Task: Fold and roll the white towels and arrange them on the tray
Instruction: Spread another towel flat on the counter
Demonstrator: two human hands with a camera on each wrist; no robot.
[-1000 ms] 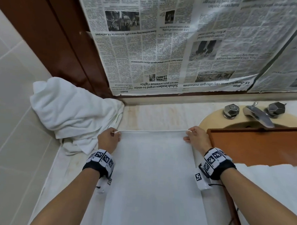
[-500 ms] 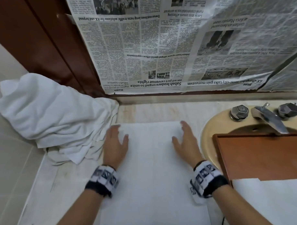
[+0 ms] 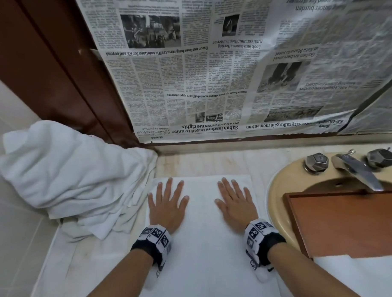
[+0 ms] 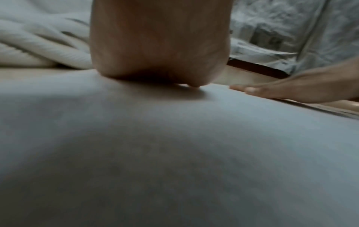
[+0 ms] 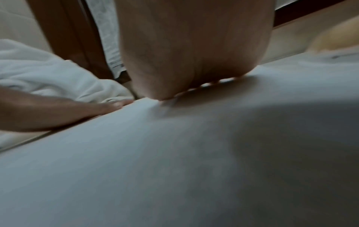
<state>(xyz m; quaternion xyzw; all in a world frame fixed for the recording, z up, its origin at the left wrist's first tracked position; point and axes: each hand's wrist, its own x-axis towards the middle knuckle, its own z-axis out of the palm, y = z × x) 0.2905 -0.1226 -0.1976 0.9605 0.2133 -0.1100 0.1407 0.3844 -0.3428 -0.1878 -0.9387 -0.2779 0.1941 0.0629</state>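
Palms down, my left hand (image 3: 166, 203) and right hand (image 3: 235, 205) press flat, fingers spread, on the towel (image 3: 200, 248) laid on the counter (image 3: 212, 162); tray (image 3: 343, 224) sits right, over the sink (image 3: 278, 195).

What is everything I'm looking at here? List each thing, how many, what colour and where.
Flat white towel: one, white, spread on the counter under both hands.
Crumpled white towel pile: one heap, white, left corner against the tiled wall.
Brown wooden tray: one, reddish brown, lying over the sink, right.
White cloth: one, white, at the tray's near end.
Beige round sink: one, beige, right.
Metal tap: one spout, two faceted knobs, silver, behind the sink.
Newspaper sheets: several, black on white, hung upside down on the wall.
Left hand: open, flat on the towel.
Right hand: open, flat on the towel.
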